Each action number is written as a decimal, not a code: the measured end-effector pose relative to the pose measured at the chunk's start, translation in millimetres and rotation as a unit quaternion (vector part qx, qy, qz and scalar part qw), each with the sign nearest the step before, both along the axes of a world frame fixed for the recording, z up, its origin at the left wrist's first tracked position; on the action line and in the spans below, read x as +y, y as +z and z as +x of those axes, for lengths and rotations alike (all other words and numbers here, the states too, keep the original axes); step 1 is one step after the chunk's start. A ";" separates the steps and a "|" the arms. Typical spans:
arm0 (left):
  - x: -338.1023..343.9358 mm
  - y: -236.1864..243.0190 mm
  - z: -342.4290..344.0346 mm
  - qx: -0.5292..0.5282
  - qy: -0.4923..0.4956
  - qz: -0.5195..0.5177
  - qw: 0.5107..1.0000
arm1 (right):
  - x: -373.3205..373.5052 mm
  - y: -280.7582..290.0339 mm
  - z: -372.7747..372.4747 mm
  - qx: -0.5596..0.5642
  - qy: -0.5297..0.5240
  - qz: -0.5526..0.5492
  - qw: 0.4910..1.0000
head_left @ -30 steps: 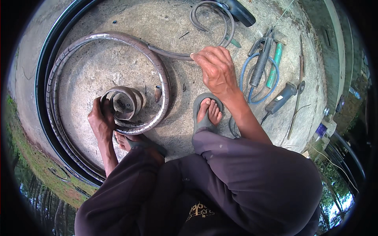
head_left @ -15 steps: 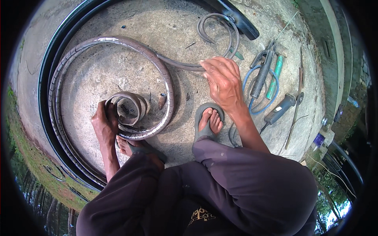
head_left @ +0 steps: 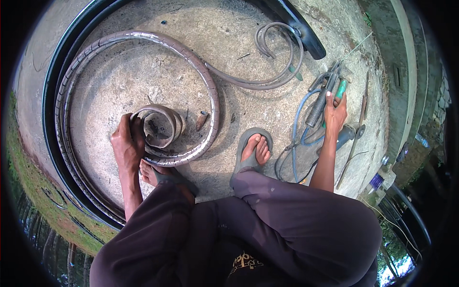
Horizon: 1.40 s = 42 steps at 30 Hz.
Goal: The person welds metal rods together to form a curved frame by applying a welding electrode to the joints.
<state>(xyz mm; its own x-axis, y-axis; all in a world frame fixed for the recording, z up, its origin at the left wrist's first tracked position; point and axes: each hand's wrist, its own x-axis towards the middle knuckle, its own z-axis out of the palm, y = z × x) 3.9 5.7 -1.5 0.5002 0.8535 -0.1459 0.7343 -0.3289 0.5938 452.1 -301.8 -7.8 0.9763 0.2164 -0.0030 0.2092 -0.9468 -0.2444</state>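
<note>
Head view: the left hand (head_left: 127, 149) grasps the near-left edge of a small curled strip (head_left: 178, 125), which sits inside the large segmented ring (head_left: 214, 103) on the concrete floor (head_left: 272, 112). The right hand (head_left: 335, 114) is at the green tube (head_left: 341, 87), thumb and fingers around it; cannot tell whether clenched. Ribbed black handle (head_left: 315, 114) lies just left; angle grinder (head_left: 347, 134) partly behind the forearm.

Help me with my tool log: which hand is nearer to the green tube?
Right. The right hand is over part of the green tube, though its grip is unclear; the left hand is well to the tube's left, at the small metal coil.
</note>
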 end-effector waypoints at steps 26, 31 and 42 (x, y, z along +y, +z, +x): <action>1.1 -2.0 -5.2 -0.002 0.003 0.000 1.000 | 5.6 45.9 -55.0 0.039 0.007 0.316 0.948; 1.0 -1.0 -1.3 0.006 -0.003 -0.004 1.000 | -9.2 97.0 -88.9 -0.004 0.128 0.229 0.965; 0.5 0.1 -0.2 0.006 -0.006 0.001 1.000 | -12.5 139.1 -131.3 -0.150 0.355 0.078 0.919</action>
